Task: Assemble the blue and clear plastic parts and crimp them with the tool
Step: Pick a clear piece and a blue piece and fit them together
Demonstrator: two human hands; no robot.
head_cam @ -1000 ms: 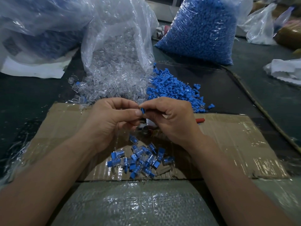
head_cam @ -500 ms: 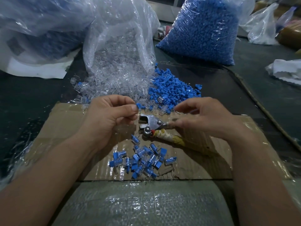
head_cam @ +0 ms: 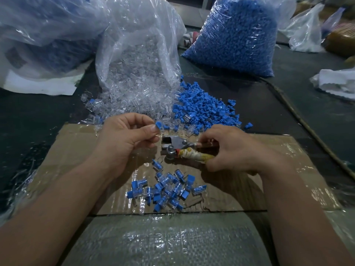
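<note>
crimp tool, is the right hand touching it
Touching. The head view shows the right hand with fingers curled round the crimp tool at its wrapped handles; the left hand pinches a blue part.

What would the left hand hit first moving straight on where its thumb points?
The left hand would probably meet the edge of the loose blue pile, just beyond the tool; height unclear.
</note>
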